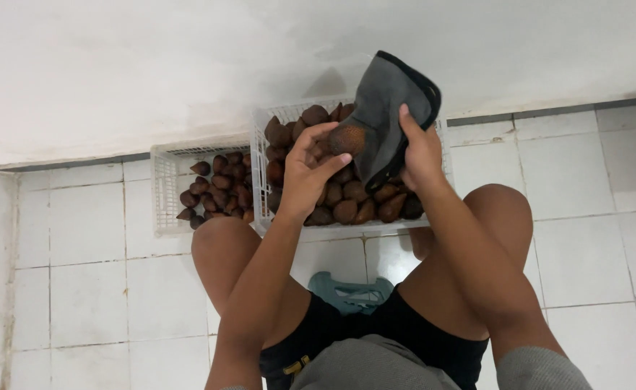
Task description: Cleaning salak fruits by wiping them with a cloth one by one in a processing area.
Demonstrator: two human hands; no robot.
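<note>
The left hand point(309, 167) grasps a brown, scaly snake fruit point(347, 139) between thumb and fingertips, holding it up just above the heaped fruit below. The right hand point(420, 153) is clenched on a grey cloth with a dark edge point(388, 108), which drapes from above that hand down against the fruit, so cloth and fruit touch between the two hands.

Directly under both hands stands a white plastic crate point(260, 180) with slotted walls, piled with more snake fruits point(347, 206) (pointed, dark brown, closely packed). Its front rim sits just beyond the person's bare knees. To the left of the left hand, and touching the first crate's side, lies a smaller white crate point(162, 189), lower and only partly filled, with its fruits point(220, 189) gathered toward the side nearest the left hand.

Both crates rest on a white tiled floor point(592, 195) against the foot of a pale wall point(152, 72). Near the person's body, below the hands and between the thighs, a teal plastic stool point(352, 292) shows its front edge. No labels or signs show on the crates.
</note>
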